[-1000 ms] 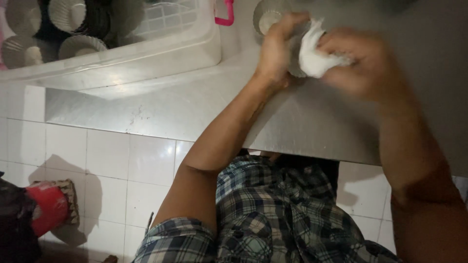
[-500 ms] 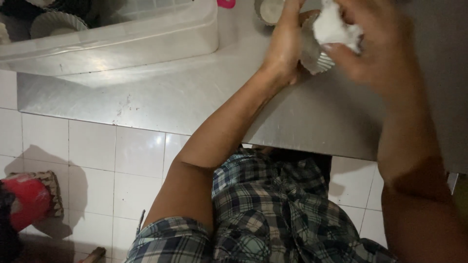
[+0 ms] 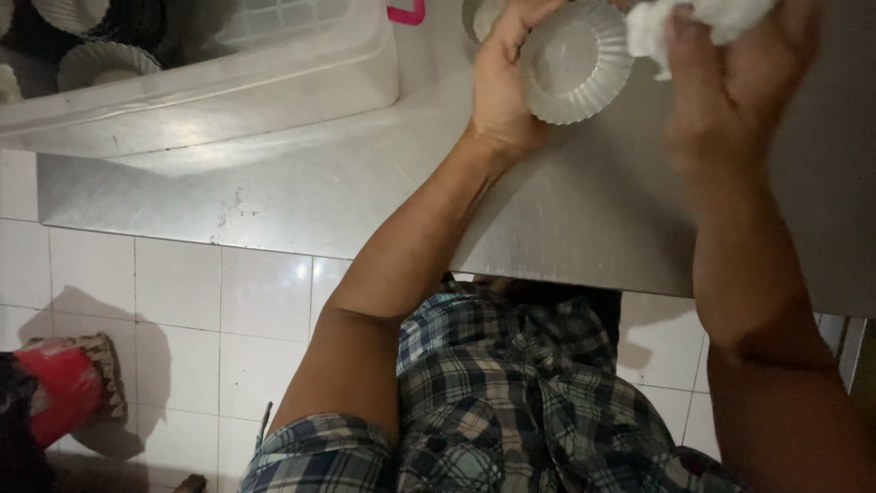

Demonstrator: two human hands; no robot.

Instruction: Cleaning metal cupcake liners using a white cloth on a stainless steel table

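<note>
Fingers of left hand (image 3: 500,87) wrapped round fluted tin mould (image 3: 575,60): light, thin, dentable; best held by rim. Right hand (image 3: 730,87) clutches white cloth (image 3: 698,20).

Round fluted metal mould (image 3: 575,62) at 12 o'clock on flat steel tabletop (image 3: 301,192), left hand (image 3: 500,87) at its 9 o'clock, right hand (image 3: 730,91) with crumpled white cloth (image 3: 703,20) at 3. Clear plastic tub (image 3: 228,68) at 10 o'clock, more moulds (image 3: 100,59) inside.

A clear plastic tub (image 3: 274,68) sits on the steel counter (image 3: 301,183) at eleven o'clock, fluted moulds (image 3: 105,59) inside it. Below lies white tiled floor (image 3: 182,319), with a red container (image 3: 59,388) at eight o'clock.
</note>
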